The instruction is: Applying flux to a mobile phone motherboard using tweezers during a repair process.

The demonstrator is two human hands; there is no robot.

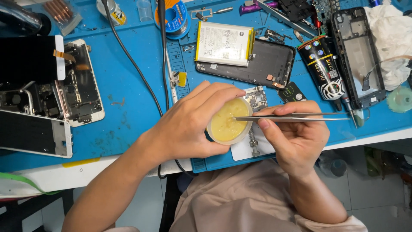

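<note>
- Yellow paste filled a small round plastic tub [228,121], gripped by the left hand [189,124] just above the blue desk mat's [128,107] near edge.
- The right hand's [296,137] fingers [274,111] pinched slim steel tweezers [296,117], tips dipped in that tub.
- A white rectangular battery [223,44] lay beyond the tub.

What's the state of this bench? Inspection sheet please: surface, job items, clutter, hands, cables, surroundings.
Surface: blue work mat, scuffed, on a white bench.
Job items: small round tub of yellow paste; metal tweezers, tips in the paste.
Clutter: opened phones, white battery, black back cover, phone frame, glue tube, solder spool.
Hands: left hand grips the tub; right hand pinches the tweezers.
Cables: black cable crosses the mat.
Surroundings: pale floor, white cloth at right.
</note>
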